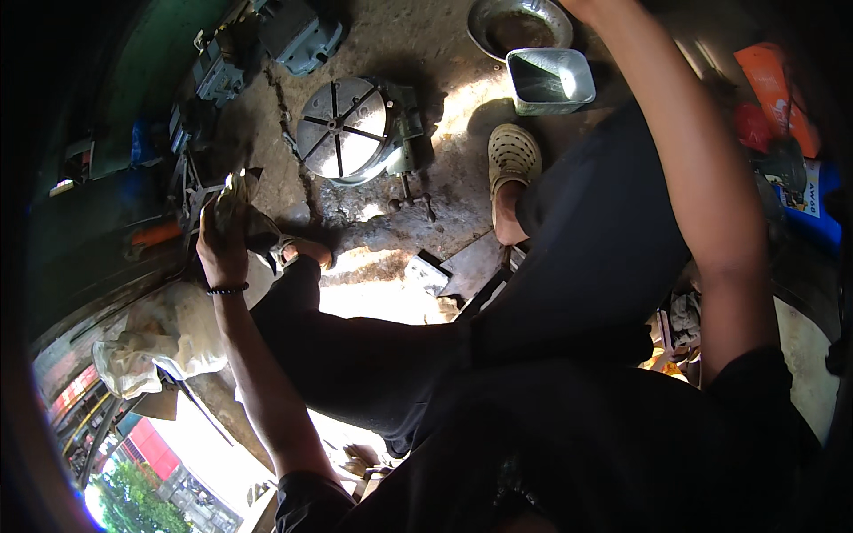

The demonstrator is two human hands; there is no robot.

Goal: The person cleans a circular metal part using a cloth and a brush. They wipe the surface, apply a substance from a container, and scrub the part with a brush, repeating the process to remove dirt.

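Lying right of the slotted round plate [342, 129]: a metal pan [484, 31], nearest the right hand [581, 5].
Round, no long axis; I can't see that hand's grip. Left of the plate, the left hand [223, 233] bunches its fingers, on what I can't tell.

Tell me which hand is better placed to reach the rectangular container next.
Right, probably: the right hand, cut off by the top edge, is near the container and round pan. The left hand is farther away, leftward.
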